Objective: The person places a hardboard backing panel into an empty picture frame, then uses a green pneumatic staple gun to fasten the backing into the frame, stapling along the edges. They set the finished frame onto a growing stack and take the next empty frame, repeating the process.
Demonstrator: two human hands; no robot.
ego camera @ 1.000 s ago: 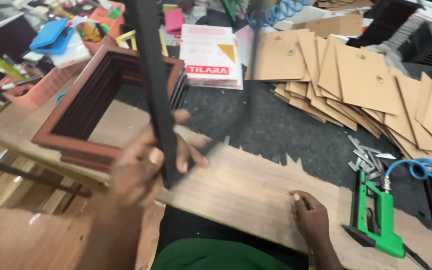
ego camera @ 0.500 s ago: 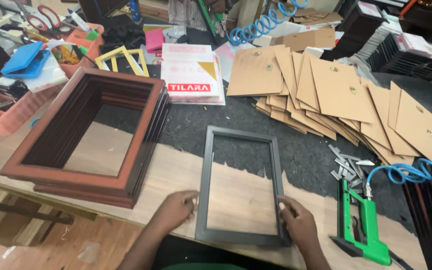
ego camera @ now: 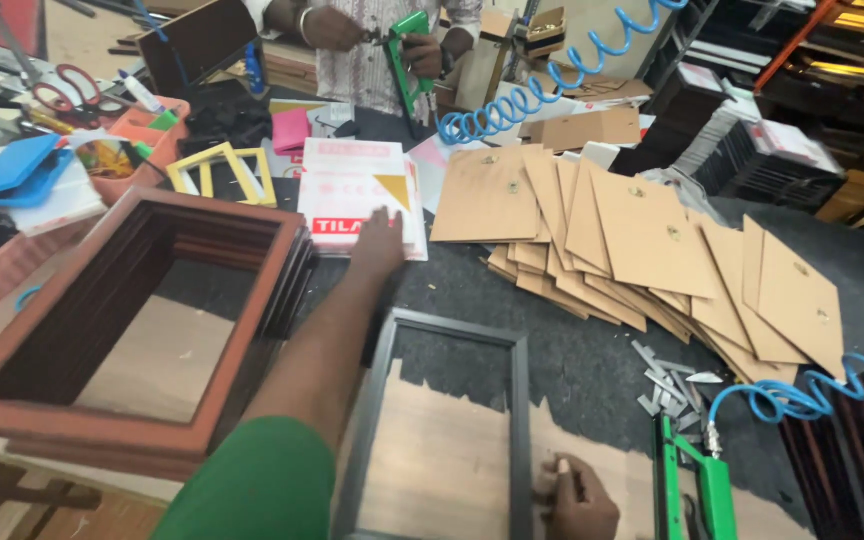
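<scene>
A dark grey picture frame [ego camera: 457,327] lies flat in front of me, half on the wooden board and half on the dark mat. My right hand [ego camera: 577,497] is curled on the frame's right rail near its lower corner. My left hand [ego camera: 380,240] reaches forward over the mat, fingers flat on the near edge of a stack of white and pink printed sheets [ego camera: 347,180]. My left arm, in a green sleeve, hides part of the frame's left rail.
A stack of red-brown frames [ego camera: 242,330] stands at left. Brown backing boards [ego camera: 642,230] fan out at right. A green air stapler [ego camera: 704,490] with a blue coiled hose [ego camera: 782,397] and loose metal clips [ego camera: 667,385] lie near right. Another person's hands [ego camera: 422,45] hold a green tool at the far side.
My left hand has let go of the dark frame and reached forward to the sheet stack. My right hand stays on the frame's right rail. The view has tilted up.
</scene>
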